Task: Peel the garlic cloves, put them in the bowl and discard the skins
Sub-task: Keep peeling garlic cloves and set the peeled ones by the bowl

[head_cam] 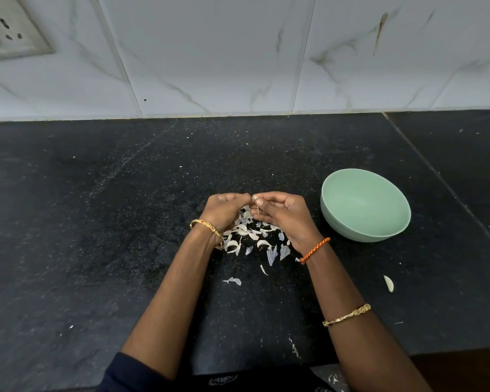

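White garlic clove [255, 200] pinched between curled fingers of left hand [224, 209] and right hand [283, 213].

Counter [96, 222]: dark stone, matt, finely speckled, faintly rough.
Bowl [365, 205]: pale green, smooth, matt, plastic-like.
Garlic skins [255, 236]: thin, papery, whitish.
Wall tiles [210, 52]: glossy, marble-veined.
Bangles [347, 315]: shiny gold-coloured metal.
Wrist thread [314, 250]: braided orange cord.
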`<state>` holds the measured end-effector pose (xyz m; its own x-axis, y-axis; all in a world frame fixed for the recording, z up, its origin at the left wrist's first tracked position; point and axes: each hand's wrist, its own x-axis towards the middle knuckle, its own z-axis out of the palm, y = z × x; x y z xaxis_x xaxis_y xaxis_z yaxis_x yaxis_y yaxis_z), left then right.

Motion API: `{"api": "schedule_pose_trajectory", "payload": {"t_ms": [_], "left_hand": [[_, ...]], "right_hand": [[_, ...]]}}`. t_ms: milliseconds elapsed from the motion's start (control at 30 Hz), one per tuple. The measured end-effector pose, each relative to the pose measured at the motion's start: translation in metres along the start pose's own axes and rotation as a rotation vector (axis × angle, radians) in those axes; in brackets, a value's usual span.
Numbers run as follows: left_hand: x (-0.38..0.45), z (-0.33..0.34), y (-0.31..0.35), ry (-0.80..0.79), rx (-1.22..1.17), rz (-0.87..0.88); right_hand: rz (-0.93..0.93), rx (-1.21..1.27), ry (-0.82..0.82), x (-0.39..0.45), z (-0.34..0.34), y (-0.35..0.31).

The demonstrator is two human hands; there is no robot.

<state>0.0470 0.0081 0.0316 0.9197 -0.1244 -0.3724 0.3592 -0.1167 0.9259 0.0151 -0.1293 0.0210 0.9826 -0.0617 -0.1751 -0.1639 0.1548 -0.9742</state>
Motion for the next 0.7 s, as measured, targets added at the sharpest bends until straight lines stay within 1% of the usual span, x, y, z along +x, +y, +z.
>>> {"api": "schedule_pose_trajectory", "payload": {"t_ms": [167, 333, 500, 633, 700], "left_hand": [[0.0008, -0.0007, -0.003, 0.006, 0.009, -0.024], [-0.0001, -0.0035, -0.0019, -0.031, 0.021, -0.027], [-0.0061, -0.0022, 0.0015, 0.003, 0.015, 0.001], [-0.0015, -0.0031, -0.0007, -0.005, 0.016, -0.052], [-0.0019, -0.0029, -0.0007, -0.011, 0.026, -0.046]], "right_hand": [[-0.04, -0.103, -0.03, -0.0004, -0.0029, 0.0011], [-0.078, -0.215, -0.001, 0.0005, -0.0056, 0.0025], [-0.14, -0.331, 0.055, 0.0021, -0.005, 0.005], [-0.167, -0.447, 0.055, 0.0023, -0.0061, 0.0066], [-0.181, -0.496, 0.053, 0.0021, -0.0065, 0.0071]]}}
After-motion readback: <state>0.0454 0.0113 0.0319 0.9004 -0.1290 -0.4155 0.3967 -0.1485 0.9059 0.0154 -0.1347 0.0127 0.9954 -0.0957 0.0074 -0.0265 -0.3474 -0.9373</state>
